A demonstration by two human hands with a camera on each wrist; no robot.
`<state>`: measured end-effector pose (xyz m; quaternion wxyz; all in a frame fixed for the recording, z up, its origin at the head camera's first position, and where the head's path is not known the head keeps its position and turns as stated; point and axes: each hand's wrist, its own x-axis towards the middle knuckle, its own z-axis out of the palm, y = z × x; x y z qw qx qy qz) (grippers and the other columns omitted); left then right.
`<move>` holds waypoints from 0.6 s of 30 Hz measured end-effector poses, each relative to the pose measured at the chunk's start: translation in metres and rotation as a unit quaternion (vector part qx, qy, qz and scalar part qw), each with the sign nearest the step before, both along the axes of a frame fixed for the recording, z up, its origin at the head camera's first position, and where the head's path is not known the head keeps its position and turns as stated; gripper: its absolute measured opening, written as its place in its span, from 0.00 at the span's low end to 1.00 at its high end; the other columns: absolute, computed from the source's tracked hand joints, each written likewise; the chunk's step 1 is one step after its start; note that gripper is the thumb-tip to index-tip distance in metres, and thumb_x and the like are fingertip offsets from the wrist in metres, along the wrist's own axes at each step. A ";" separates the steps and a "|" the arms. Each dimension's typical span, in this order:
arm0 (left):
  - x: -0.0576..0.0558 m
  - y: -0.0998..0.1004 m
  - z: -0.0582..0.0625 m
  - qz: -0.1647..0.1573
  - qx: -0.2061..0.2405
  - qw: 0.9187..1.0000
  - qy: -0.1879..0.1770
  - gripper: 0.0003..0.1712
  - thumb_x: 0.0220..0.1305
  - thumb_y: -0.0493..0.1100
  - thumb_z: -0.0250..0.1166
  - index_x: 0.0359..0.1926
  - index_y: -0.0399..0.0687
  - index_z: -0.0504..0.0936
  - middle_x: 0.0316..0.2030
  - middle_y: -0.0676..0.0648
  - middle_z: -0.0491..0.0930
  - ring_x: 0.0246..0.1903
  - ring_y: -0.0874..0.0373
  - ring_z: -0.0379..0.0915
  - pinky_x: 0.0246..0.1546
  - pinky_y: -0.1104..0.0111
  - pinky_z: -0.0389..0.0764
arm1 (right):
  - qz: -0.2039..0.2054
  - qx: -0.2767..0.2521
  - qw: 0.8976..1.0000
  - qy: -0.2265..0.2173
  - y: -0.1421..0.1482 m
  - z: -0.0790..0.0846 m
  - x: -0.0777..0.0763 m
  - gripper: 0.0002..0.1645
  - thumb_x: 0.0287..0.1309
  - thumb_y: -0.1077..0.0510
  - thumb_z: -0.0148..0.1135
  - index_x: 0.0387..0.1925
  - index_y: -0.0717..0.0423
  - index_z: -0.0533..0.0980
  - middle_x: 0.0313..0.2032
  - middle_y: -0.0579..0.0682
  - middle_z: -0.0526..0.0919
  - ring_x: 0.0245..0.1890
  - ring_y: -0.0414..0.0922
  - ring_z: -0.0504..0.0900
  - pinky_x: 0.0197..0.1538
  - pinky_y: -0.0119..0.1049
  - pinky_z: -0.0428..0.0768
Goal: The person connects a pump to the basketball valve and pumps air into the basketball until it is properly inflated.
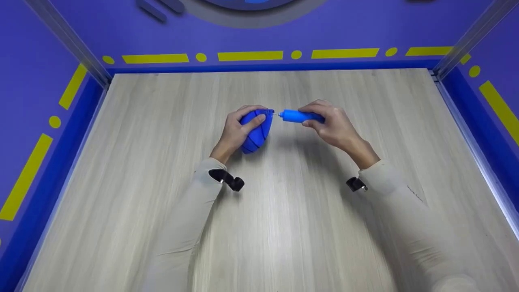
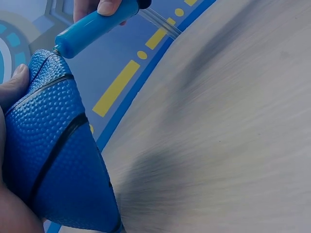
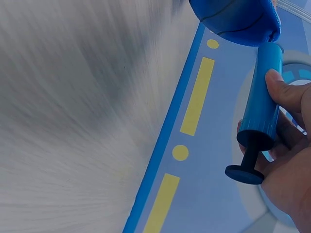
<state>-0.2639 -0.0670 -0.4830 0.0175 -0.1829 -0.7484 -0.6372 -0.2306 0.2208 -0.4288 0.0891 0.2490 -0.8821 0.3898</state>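
My left hand (image 1: 238,126) grips a slack, folded blue ball (image 1: 254,136) with black seam lines and a pebbled skin, thumb laid over its upper side. In my right hand (image 1: 334,125) is a small blue hand pump (image 1: 292,116), held around its barrel and pointed left at the ball. A thin metal needle (image 1: 276,114) spans the short gap between the pump's tip and the ball's top corner. The right wrist view shows the pump's black plunger handle (image 3: 244,174) standing out a little from the barrel. Both hands are raised over the table.
A light wood-grain table (image 1: 162,162) lies below, with hand shadows on it. Blue-purple panels (image 1: 259,38) with yellow dashes and dots wall it in at the back and both sides. Black wrist camera mounts (image 1: 227,179) sit on both pale sleeves.
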 end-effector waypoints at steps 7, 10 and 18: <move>0.000 0.000 0.000 -0.003 -0.005 1.000 0.003 0.17 0.73 0.44 0.71 0.60 0.45 0.88 0.57 0.48 0.85 0.60 0.51 0.79 0.62 0.52 0.77 | -0.003 0.007 1.000 0.002 0.000 0.001 0.000 0.19 0.67 0.67 0.72 0.58 0.62 0.85 0.55 0.57 0.86 0.57 0.55 0.82 0.65 0.55 0.77; 0.000 0.001 0.000 -0.004 -0.006 1.000 0.002 0.17 0.73 0.44 0.72 0.59 0.45 0.88 0.57 0.48 0.85 0.60 0.51 0.79 0.63 0.51 0.77 | -0.002 0.006 1.000 0.005 0.000 0.001 0.000 0.18 0.66 0.68 0.72 0.57 0.62 0.85 0.55 0.57 0.87 0.56 0.55 0.82 0.65 0.54 0.78; 0.000 0.002 0.000 -0.006 -0.001 1.000 -0.001 0.18 0.72 0.44 0.72 0.59 0.44 0.88 0.57 0.48 0.85 0.59 0.51 0.79 0.62 0.53 0.78 | -0.005 0.011 1.000 0.019 -0.001 -0.001 0.000 0.18 0.66 0.67 0.72 0.56 0.64 0.85 0.54 0.58 0.87 0.57 0.56 0.83 0.64 0.54 0.79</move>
